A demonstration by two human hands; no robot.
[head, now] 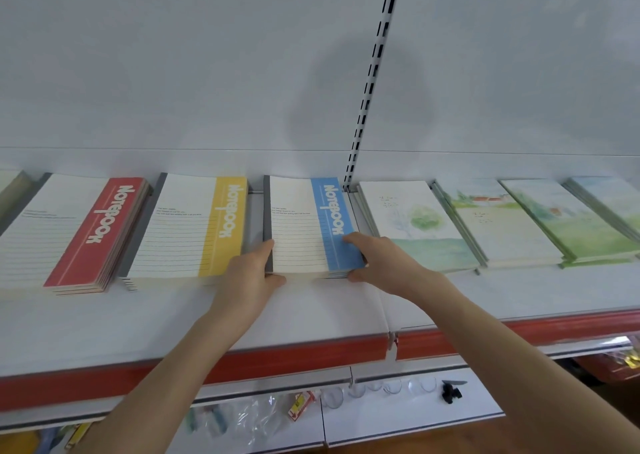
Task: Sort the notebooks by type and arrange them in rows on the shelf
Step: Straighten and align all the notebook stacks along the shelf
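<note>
White shelf [138, 322] is carrying the blue notebook stack [301, 225] between yellow stack [187, 235] and watercolour stack [415, 225]. Left grip [252, 273] and right grip [384, 263] are clamping its near corners; squaring is calling for even inward pressure.

Flat notebook stacks [308, 225] along shelf [311, 311]

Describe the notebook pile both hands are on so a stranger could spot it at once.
On the white shelf with the red front edge, look just left of the black slotted upright. The blue-banded pile there sits between a yellow-banded pile and watercolour-cover piles. It alone carries a blue strip reading NOTEBOOK.
</note>
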